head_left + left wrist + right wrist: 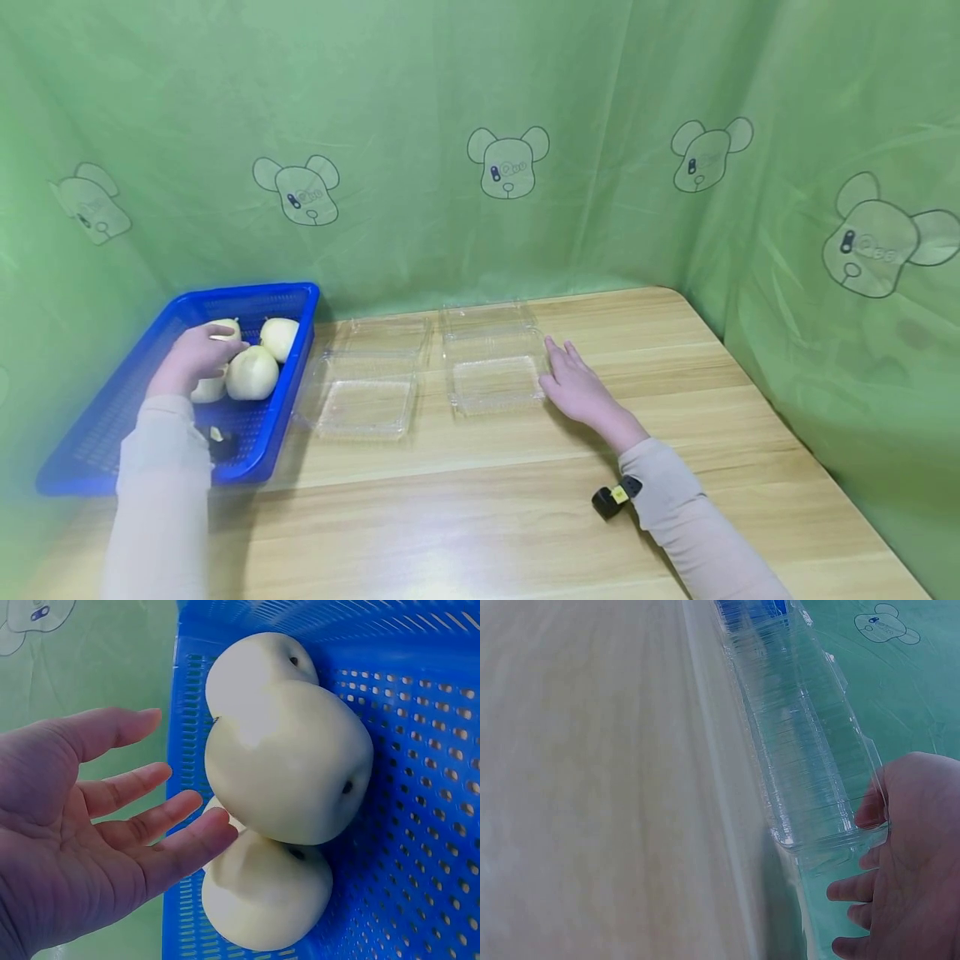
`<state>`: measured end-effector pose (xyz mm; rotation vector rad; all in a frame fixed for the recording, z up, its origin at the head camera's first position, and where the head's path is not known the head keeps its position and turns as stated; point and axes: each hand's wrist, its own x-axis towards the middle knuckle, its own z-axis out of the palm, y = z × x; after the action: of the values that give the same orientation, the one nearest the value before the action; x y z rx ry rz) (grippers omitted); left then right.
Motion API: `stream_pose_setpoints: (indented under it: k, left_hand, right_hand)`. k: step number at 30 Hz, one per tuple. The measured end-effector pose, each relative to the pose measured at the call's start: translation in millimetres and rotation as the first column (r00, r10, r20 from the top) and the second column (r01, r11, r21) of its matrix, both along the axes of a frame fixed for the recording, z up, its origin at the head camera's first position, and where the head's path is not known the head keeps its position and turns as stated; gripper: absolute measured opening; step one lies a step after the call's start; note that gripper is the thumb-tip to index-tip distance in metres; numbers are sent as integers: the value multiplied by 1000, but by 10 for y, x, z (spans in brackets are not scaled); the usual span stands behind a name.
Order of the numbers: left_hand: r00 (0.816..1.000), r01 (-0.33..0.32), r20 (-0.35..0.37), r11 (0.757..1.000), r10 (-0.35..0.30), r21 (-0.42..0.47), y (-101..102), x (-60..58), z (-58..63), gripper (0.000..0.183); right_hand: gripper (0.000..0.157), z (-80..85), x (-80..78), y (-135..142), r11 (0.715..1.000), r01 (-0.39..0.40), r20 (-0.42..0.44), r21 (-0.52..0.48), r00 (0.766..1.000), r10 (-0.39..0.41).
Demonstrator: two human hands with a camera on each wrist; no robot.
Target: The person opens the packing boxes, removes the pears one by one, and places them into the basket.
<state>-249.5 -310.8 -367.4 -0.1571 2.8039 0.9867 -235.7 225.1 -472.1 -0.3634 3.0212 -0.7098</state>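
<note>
Over the blue plastic basket [300,367], my left hand [198,354] hovers beside several pale yellow pears [252,372]. In the left wrist view the left hand [105,817] has its fingers spread and loosely bent, and it holds nothing. Its fingertips overlap the nearest pear [289,761] in that view; contact cannot be made out. My right hand [583,393] is at the right side of a clear plastic clamshell box [495,379] with its lid folded back. The right wrist view shows the right thumb [871,806] at the box's rim, the other fingers extended outside.
A second clear clamshell box [367,404], also with its lid laid back, stands between the basket and the first box. The wooden table [480,517] meets a green curtain [405,233] at the back and right. A black wrist camera [611,500] sits at the right cuff.
</note>
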Motion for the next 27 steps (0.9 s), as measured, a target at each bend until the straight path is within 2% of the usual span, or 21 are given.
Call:
stream_pose_setpoints:
  k: [5,11,17,21,25,27]
  left_hand:
    - [999,-36,-3,993,37,111,-3,28,35,70]
    - [992,-80,-91,989,92,127,4,66,101,66]
    - [977,-132,-135,968,163,214,-17,94,173,68]
    - [963,-173,-151,942,223,288,-19,122,248,69]
    - [947,-209,-146,894,286,396,-6,165,337,66]
    - [942,-215,-148,882,300,420,18,185,372,67]
  right_hand:
    - [64,-1,4,12,1000,4,-5,4,1000,-4]
    - [65,-7,-2,15,1000,1,-8,1,1000,-1]
    - [65,4,2,11,1000,9,-11,-3,1000,-9]
    - [65,4,8,1,1000,9,-10,-6,1000,-9]
    - [66,2,16,-2,1000,11,-16,-18,1000,-11]
    - [66,-1,23,4,1000,14,-15,-26,1000,-15]
